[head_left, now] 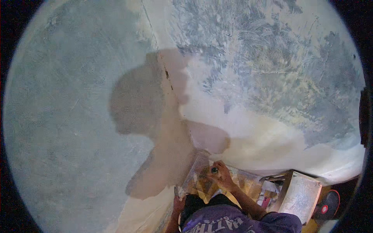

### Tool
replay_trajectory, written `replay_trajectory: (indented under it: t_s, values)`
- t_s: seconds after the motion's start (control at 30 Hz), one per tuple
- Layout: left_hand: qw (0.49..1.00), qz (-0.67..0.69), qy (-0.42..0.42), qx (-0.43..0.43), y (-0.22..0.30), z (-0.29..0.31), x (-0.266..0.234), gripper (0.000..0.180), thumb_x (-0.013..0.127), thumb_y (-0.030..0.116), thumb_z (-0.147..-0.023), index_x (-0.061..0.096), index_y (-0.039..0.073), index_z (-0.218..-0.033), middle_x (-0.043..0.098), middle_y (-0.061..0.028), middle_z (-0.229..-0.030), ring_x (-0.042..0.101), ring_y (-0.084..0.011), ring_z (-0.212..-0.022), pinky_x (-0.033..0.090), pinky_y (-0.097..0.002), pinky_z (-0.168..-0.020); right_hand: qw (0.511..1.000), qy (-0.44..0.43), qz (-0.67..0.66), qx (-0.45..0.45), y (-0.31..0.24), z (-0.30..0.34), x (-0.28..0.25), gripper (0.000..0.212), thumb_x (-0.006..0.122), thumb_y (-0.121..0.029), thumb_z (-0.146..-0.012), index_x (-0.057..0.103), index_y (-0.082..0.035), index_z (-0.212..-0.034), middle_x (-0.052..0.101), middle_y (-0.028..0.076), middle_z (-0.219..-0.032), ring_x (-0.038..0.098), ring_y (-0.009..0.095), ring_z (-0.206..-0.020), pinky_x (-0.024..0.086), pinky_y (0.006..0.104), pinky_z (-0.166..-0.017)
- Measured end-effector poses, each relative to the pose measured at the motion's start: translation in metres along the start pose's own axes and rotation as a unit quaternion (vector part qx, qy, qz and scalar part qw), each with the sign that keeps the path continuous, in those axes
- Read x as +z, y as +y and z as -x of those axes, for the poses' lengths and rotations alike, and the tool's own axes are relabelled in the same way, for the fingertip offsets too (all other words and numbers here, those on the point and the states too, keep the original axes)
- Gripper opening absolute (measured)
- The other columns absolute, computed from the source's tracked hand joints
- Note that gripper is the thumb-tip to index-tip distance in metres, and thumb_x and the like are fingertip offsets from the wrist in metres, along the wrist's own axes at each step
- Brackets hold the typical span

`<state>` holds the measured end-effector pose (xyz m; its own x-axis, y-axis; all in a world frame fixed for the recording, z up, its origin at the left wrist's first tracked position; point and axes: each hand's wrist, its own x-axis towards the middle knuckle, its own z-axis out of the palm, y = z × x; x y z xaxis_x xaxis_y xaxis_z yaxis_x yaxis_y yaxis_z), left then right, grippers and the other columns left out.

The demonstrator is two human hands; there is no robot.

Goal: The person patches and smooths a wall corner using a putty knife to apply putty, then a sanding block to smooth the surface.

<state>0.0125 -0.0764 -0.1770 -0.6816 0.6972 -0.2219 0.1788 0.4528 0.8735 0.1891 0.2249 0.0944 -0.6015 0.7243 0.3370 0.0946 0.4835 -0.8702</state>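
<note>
My right hand point(223, 176) is in front of me, low in the corner between two walls. Its fingers are curled round a small thing with a dark round end point(214, 170), perhaps a handle; the rest of it is hidden. Further left and nearer my body is my left hand point(179, 202), beside the left wall. A thin pale edge point(175, 191) shows just above its fingers, but the hand is small and dim, and its grip is unclear. The left wall point(70, 116) is grey and the right wall point(248, 58) has patchy grey and white plaster.
A cracked seam point(167, 73) runs down the corner, under my shadow point(136, 101). To my right stands a pale box-like piece point(305, 196) with a worn top, beside a black and red round object point(329, 206). Small items point(269, 194) lie by it on the brown patterned floor point(250, 186).
</note>
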Motion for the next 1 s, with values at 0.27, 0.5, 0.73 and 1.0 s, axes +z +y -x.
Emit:
replay_trajectory:
  t_s: [0.27,0.5,0.73,1.0]
  values:
    - [0.97,-0.063,-0.177,0.155,0.145,-0.05,-0.056,0.084,0.064,0.031,-0.085,0.014,0.006,-0.147,0.021,-0.0211,-0.15,0.023,-0.0342,-0.138,0.024,-0.0393,-0.111,0.986,0.073,0.109,0.104,-0.035,0.03,-0.031,0.028,0.079,-0.017,-0.073,0.06,-0.002,-0.085,0.054,0.011,-0.098,0.06,0.024,-0.085,0.05,0.0346,-0.07]
    - [0.944,-0.01,-0.255,0.208,0.178,-0.065,-0.067,0.081,0.058,0.035,-0.088,0.012,0.005,-0.148,0.021,-0.0216,-0.15,0.023,-0.0355,-0.138,0.024,-0.0403,-0.111,0.956,0.231,-0.054,0.174,-0.086,0.034,-0.046,0.033,0.067,-0.002,-0.082,0.041,-0.007,-0.102,0.058,0.01,-0.092,0.055,0.011,-0.079,0.046,0.0245,-0.067]
    - [0.921,-0.113,-0.305,0.214,0.15,-0.088,-0.079,0.082,0.062,0.031,-0.086,0.014,0.004,-0.147,0.022,-0.0233,-0.149,0.026,-0.0344,-0.137,0.026,-0.0401,-0.11,0.951,0.219,0.066,0.21,-0.139,0.035,-0.027,0.033,0.06,-0.007,-0.086,0.046,-0.004,-0.115,0.058,0.007,-0.072,0.051,0.011,-0.063,0.042,0.0278,-0.055]
    - [0.925,-0.004,-0.32,0.204,0.157,-0.086,-0.09,0.079,0.064,0.033,-0.084,0.023,0.0,-0.143,0.03,-0.0247,-0.145,0.034,-0.0363,-0.132,0.03,-0.0405,-0.107,0.929,0.22,0.198,0.221,-0.177,-0.01,-0.035,0.026,0.065,-0.011,-0.083,0.059,-0.005,-0.108,0.064,0.014,-0.074,0.059,0.019,-0.06,0.047,0.0308,-0.058]
